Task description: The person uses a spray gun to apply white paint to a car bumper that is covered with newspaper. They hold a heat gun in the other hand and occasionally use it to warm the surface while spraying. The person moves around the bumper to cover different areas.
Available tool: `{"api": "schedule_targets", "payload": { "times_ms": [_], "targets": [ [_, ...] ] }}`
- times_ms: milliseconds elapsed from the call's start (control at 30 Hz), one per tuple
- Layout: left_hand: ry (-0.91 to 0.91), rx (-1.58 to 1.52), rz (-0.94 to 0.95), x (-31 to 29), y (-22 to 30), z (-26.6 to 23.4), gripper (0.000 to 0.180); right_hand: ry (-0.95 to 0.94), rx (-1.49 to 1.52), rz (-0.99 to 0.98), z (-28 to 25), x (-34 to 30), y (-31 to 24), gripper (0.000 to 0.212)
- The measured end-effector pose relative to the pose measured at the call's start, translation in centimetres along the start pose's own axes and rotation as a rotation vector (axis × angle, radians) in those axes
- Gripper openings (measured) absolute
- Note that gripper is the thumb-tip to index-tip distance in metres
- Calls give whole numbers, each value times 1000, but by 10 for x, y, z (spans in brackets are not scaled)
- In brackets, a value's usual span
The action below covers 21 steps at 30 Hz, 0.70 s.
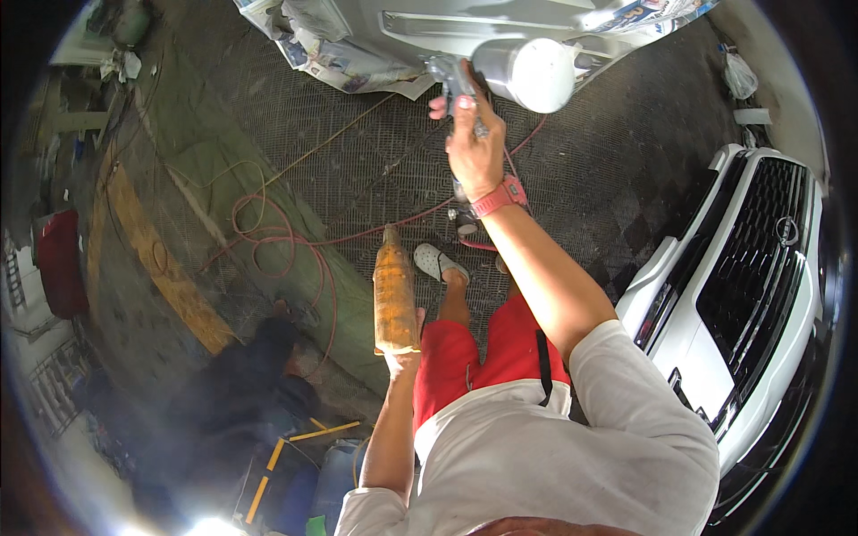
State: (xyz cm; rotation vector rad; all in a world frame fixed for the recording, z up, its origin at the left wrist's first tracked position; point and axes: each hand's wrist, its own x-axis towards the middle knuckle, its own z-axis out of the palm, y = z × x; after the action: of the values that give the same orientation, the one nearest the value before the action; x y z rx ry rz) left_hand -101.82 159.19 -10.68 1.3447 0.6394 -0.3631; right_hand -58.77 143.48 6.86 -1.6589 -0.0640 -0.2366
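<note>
My right hand, with a red watch on its wrist, grips a paint spray gun at the top centre. The gun's round pale cup sits to its right, close to a light grey car panel. A red air hose reaches up toward the gun's handle. Lower down, my left hand is closed round the wide lower end of a stained orange-brown bottle. The bottle's narrow neck points away from me. My left fingers are mostly hidden behind it.
Masking newspaper hangs round the panel. A white car front with a black grille stands at right. Hose loops cross the dark grid floor and a green sheet at left. A yellow frame is at lower left.
</note>
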Motion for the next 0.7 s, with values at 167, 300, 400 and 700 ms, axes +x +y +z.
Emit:
{"api": "schedule_targets", "payload": {
  "times_ms": [167, 300, 400, 700],
  "targets": [
    [166, 380, -27, -2, 108, 48, 38, 183, 46, 196, -67, -6, -1, 52],
    [91, 688, -78, -2, 128, 40, 41, 382, 42, 213, -114, -4, -17, 56],
    [241, 802, 378, 10, 78, 26, 29, 403, 8, 189, -139, 3, -20, 66],
    [355, 793, 483, 1, 120, 50, 32, 221, 50, 260, -94, -3, -58, 67]
  ]
}}
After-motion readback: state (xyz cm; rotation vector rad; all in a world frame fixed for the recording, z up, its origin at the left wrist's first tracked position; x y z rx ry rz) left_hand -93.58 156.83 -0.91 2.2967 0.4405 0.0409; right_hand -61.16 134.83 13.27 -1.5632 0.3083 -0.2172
